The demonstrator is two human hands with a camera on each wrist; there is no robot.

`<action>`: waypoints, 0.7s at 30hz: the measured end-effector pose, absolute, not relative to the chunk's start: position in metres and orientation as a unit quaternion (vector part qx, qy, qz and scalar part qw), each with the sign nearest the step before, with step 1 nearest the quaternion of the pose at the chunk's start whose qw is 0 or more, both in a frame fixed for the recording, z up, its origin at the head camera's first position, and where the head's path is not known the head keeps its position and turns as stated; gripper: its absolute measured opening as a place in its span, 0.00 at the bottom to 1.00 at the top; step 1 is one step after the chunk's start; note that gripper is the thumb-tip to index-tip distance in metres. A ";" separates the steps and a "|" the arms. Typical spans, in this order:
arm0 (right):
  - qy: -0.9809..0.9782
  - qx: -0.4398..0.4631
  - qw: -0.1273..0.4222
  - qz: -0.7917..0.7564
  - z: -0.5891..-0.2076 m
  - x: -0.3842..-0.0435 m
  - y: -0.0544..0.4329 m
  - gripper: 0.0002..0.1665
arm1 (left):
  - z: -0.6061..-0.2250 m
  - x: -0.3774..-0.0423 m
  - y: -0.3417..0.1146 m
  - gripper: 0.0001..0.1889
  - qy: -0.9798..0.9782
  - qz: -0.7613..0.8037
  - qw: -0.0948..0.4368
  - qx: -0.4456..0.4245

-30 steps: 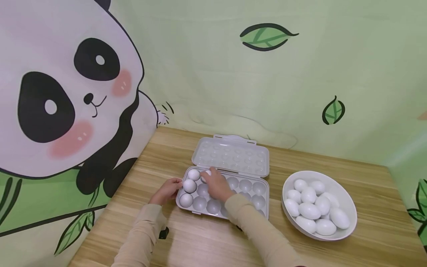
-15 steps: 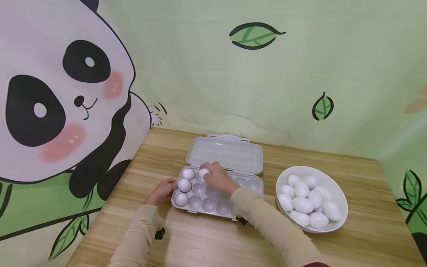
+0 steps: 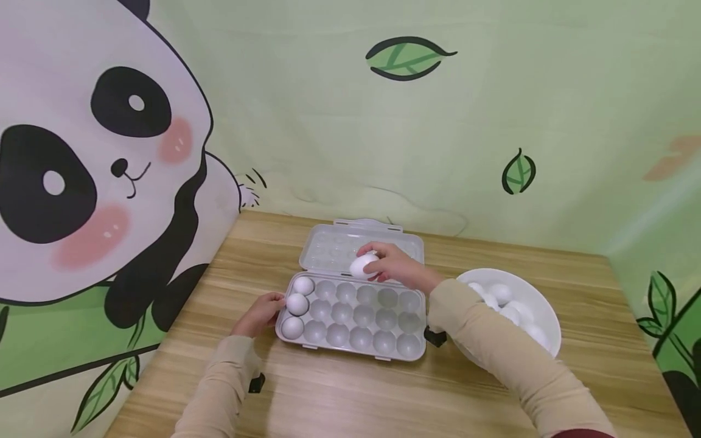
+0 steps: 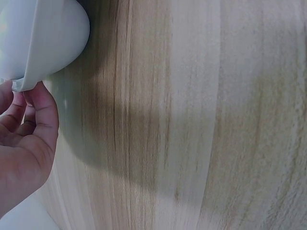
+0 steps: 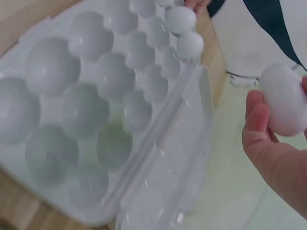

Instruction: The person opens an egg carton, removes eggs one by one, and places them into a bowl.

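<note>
A white egg [image 3: 364,266] is gripped by the fingers of my right hand [image 3: 395,265], above the hinge side of the egg carton. The right wrist view also shows this egg [image 5: 284,99] in the fingers. Below it lies the opened egg carton [image 3: 350,325], its lid [image 3: 328,248] folded back toward the wall. Three white eggs fill the carton's left column, the middle one [image 3: 297,304] beside my left hand [image 3: 260,315]. In the left wrist view, the left thumb and fingers [image 4: 43,108] pinch the carton's rim [image 4: 29,72].
A white bowl [image 3: 552,316] heaped with several white eggs [image 3: 515,307] stands right of the carton, partly covered by the right sleeve [image 3: 509,340]. The wooden table [image 3: 339,401] meets a green wall cloth [image 3: 306,121] with a panda print at the back and left.
My right hand has lifted the egg out of the second column's back cup and moved right, over the hinge. The left hand stays on the carton's left rim. The head view has shifted slightly.
</note>
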State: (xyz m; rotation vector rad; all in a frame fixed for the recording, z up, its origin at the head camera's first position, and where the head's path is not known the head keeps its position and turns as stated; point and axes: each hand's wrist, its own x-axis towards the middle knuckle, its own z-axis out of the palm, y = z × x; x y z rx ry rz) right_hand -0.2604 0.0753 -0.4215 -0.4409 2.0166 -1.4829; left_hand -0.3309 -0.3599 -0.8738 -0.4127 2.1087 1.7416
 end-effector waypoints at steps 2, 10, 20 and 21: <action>0.759 -0.179 0.294 -0.552 -0.414 -0.262 0.091 0.23 | -0.852 -0.322 -0.352 0.25 0.752 0.615 0.185 -0.147; 0.804 -0.178 0.258 -0.505 -0.397 -0.271 0.170 0.25 | -0.734 -0.274 -0.307 0.16 0.756 0.619 0.187 -0.101; 0.850 -0.134 0.229 -0.454 -0.399 -0.263 0.255 0.24 | -0.827 -0.311 -0.344 0.27 0.759 0.609 0.182 -0.140; 0.855 -0.128 0.226 -0.449 -0.399 -0.262 0.261 0.23 | -0.815 -0.306 -0.340 0.26 0.756 0.613 0.184 -0.137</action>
